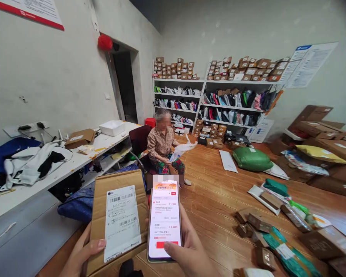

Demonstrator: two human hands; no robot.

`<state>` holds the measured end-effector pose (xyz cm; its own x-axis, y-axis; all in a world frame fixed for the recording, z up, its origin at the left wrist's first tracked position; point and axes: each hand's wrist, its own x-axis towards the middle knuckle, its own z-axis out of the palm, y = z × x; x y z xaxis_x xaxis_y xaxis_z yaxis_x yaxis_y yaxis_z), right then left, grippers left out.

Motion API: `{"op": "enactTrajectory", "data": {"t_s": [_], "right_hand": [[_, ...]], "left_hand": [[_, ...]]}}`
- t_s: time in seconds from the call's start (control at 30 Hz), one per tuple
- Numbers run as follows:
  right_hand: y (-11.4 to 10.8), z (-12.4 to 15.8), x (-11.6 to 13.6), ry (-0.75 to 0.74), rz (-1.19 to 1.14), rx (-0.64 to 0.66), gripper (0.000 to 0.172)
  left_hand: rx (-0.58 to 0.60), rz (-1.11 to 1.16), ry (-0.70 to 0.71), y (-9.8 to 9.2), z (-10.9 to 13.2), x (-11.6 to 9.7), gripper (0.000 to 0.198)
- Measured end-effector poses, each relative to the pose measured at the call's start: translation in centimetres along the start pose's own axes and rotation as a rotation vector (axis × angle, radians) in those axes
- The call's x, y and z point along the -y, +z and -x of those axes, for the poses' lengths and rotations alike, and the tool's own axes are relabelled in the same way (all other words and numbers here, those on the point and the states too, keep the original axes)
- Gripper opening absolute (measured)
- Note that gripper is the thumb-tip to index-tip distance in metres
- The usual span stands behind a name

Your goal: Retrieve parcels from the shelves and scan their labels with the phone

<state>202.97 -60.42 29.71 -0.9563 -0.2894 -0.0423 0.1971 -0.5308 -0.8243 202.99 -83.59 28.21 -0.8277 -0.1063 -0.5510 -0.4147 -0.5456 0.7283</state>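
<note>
My left hand (pixel 88 246) grips a brown cardboard box (pixel 99 207) by its lower left side, the thumb lying on the edge of its white shipping label (pixel 123 219). The label faces me and carries barcodes and printed text. Right beside the box, my right hand (pixel 190 246) is wrapped round a lit smartphone (pixel 164 231). Its thumb rests on the screen near a red button, below two listed entries with red number codes. Most of the fingers of both hands are hidden behind the box and phone.
A seated person (pixel 161 140) ahead holds a white plastic bag (pixel 183 149). White shelves (pixel 178 80) of parcels line the back wall. Parcels, including a green sack (pixel 252 158) and small boxes (pixel 256 222), cover the floor on the right. A white counter (pixel 83 154) runs along the left.
</note>
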Motion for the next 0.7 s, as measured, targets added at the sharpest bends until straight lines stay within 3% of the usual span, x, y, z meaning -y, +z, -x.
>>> {"op": "enactTrajectory", "data": {"t_s": [0.17, 0.3, 0.57, 0.7], "right_hand": [[-0.4, -0.7, -0.5, 0.019, -0.018, -0.083, 0.125], [-1.1, -2.7, -0.8, 0.036, -0.003, -0.165, 0.129], [-0.9, -10.7, -0.5, -0.004, 0.011, -0.280, 0.134], [-0.2, -14.6, -0.1, -0.030, 0.017, -0.299, 0.133]], "left_hand": [[0.045, -0.007, 0.013, 0.3, -2.4, -0.4, 0.108], [0.080, 0.014, 0.014, 1.1, -5.2, -1.8, 0.110], [0.111, -0.030, 0.046, 3.0, -12.8, -6.7, 0.106], [0.138, -0.057, 0.033, 3.2, -17.4, -8.9, 0.115]]}}
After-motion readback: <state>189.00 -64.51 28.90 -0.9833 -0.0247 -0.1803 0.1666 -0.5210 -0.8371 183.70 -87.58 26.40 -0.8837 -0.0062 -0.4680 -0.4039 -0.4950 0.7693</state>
